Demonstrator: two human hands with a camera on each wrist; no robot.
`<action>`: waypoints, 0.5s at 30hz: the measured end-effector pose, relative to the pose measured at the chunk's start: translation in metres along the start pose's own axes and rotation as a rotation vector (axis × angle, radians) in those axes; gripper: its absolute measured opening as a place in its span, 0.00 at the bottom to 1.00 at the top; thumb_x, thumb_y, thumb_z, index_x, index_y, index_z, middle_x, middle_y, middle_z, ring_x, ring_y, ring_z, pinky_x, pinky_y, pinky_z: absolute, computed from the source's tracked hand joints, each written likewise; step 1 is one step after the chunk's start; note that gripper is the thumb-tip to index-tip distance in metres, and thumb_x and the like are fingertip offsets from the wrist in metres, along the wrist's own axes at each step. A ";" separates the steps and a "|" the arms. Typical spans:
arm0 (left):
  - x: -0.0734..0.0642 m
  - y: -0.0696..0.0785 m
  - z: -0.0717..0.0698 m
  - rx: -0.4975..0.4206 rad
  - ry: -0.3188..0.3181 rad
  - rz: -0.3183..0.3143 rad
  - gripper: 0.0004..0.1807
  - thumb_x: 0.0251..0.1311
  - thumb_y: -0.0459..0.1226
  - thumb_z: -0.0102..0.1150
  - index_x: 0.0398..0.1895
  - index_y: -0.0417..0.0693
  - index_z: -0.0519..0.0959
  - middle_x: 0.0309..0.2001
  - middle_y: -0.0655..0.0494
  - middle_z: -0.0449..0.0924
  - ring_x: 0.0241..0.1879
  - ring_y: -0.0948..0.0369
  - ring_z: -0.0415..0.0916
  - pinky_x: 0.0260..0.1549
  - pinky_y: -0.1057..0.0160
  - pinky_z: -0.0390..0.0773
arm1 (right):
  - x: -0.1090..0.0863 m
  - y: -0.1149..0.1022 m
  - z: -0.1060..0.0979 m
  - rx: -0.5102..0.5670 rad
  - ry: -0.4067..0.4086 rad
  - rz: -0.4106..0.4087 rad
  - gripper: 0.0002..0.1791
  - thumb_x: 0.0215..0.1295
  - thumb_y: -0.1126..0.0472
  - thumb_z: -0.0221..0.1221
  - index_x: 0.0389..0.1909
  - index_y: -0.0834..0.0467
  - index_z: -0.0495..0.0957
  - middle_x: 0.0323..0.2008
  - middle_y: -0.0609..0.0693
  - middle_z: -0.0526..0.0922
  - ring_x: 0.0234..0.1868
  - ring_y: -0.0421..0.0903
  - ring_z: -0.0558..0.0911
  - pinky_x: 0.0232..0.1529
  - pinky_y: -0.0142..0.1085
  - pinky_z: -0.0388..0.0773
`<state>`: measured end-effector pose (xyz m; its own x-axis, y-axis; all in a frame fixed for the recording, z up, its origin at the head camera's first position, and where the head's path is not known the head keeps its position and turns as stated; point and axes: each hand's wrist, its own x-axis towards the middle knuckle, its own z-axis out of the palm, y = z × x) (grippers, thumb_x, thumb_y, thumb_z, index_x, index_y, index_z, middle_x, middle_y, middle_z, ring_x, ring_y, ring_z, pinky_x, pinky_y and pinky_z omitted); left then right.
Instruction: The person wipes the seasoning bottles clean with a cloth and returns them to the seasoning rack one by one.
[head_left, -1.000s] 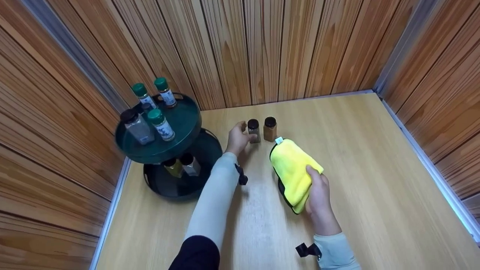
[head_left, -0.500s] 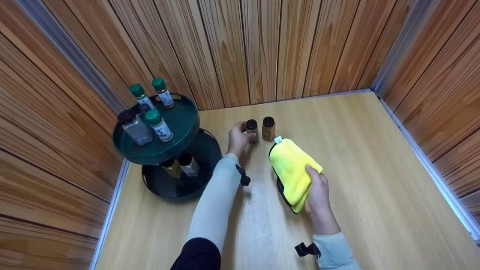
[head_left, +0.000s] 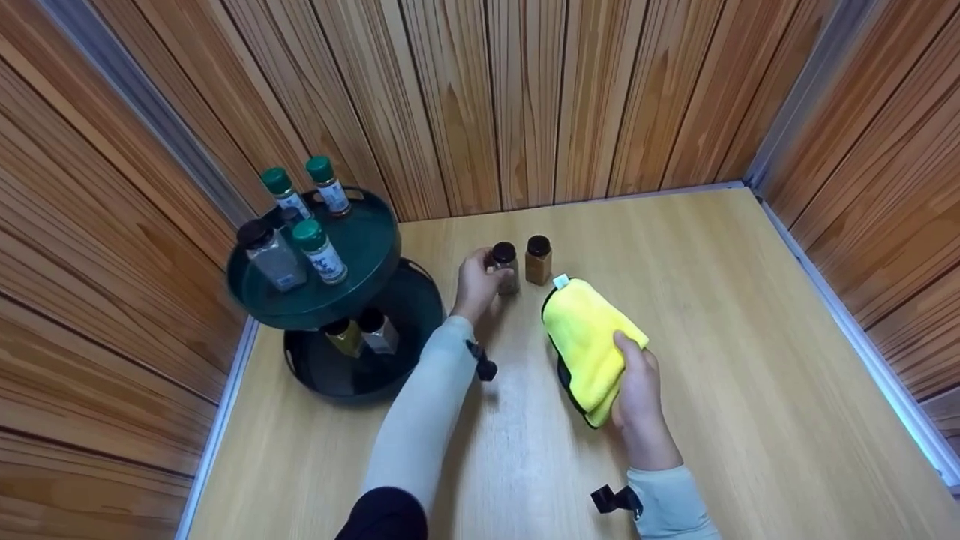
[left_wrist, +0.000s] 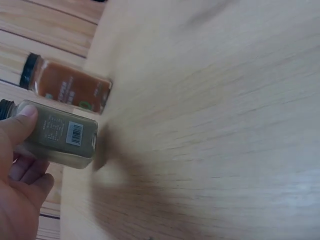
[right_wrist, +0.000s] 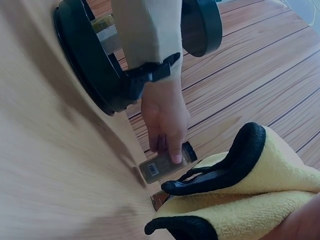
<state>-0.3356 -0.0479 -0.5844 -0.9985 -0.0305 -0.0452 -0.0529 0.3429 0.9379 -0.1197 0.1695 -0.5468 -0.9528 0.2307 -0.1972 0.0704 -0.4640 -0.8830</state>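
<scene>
My left hand (head_left: 476, 283) pinches a small glass spice jar (left_wrist: 60, 132) with a black cap and grey-brown contents. The thumb lies across the jar near its cap in the left wrist view, with the other fingers behind. A shadow lies by the jar's base; whether it touches the table I cannot tell. Close to its right stands a similar jar of orange-brown spice (head_left: 538, 262), labelled and upright. My right hand (head_left: 636, 386) grips a folded yellow cloth (head_left: 589, 345) with black edging and a white tag, in front of the jars.
At the left stands a dark green two-tier round rack (head_left: 367, 259). Its upper tier bears several jars, some green-capped, and a larger dark-capped jar (head_left: 271, 255). Two dark-capped jars (head_left: 381, 334) sit on the lower tier. Wood-panelled walls (head_left: 525, 97) bound the table (head_left: 750, 337).
The left hand has closed around the grey-brown jar, which has shifted slightly towards me. The right hand and the yellow cloth have stayed nearly still.
</scene>
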 end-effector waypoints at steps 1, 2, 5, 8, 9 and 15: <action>-0.003 0.000 -0.002 -0.006 0.003 0.008 0.23 0.63 0.34 0.69 0.61 0.48 0.78 0.59 0.55 0.80 0.63 0.58 0.74 0.64 0.57 0.74 | 0.000 0.000 0.000 0.000 -0.006 -0.001 0.20 0.79 0.51 0.51 0.57 0.64 0.72 0.43 0.52 0.84 0.44 0.47 0.85 0.46 0.41 0.84; -0.006 0.001 -0.004 -0.010 0.005 0.017 0.24 0.63 0.35 0.69 0.62 0.48 0.77 0.60 0.55 0.79 0.65 0.58 0.73 0.65 0.56 0.73 | 0.000 0.000 0.000 -0.001 -0.010 -0.002 0.20 0.79 0.51 0.51 0.57 0.64 0.72 0.42 0.52 0.84 0.43 0.47 0.85 0.46 0.41 0.83; -0.017 0.006 -0.009 -0.023 0.004 0.053 0.24 0.63 0.36 0.70 0.63 0.48 0.77 0.62 0.53 0.78 0.67 0.56 0.72 0.67 0.56 0.72 | 0.000 -0.001 -0.001 -0.009 -0.011 -0.016 0.20 0.79 0.51 0.51 0.55 0.66 0.72 0.40 0.53 0.84 0.41 0.47 0.85 0.44 0.40 0.84; -0.030 0.013 -0.013 -0.049 0.005 0.095 0.24 0.61 0.36 0.72 0.60 0.50 0.78 0.60 0.54 0.79 0.66 0.55 0.73 0.67 0.56 0.72 | -0.001 -0.002 -0.003 -0.012 -0.001 -0.020 0.20 0.79 0.52 0.51 0.54 0.66 0.73 0.39 0.52 0.84 0.40 0.47 0.85 0.43 0.40 0.84; -0.034 0.016 -0.015 -0.062 0.009 0.110 0.24 0.59 0.36 0.73 0.59 0.50 0.78 0.59 0.54 0.80 0.66 0.55 0.74 0.67 0.56 0.72 | -0.001 -0.002 -0.004 -0.014 0.001 -0.018 0.20 0.79 0.51 0.51 0.54 0.66 0.72 0.39 0.52 0.85 0.40 0.47 0.85 0.43 0.40 0.84; -0.062 0.034 -0.026 -0.110 -0.011 0.158 0.25 0.53 0.35 0.78 0.54 0.54 0.79 0.55 0.58 0.80 0.65 0.55 0.75 0.69 0.50 0.70 | -0.001 -0.001 -0.007 -0.011 -0.001 -0.016 0.20 0.80 0.52 0.50 0.55 0.66 0.72 0.39 0.52 0.85 0.40 0.47 0.85 0.44 0.40 0.84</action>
<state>-0.2756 -0.0590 -0.5412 -0.9944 0.0262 0.1023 0.1056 0.2380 0.9655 -0.1164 0.1751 -0.5488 -0.9541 0.2374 -0.1824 0.0581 -0.4508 -0.8907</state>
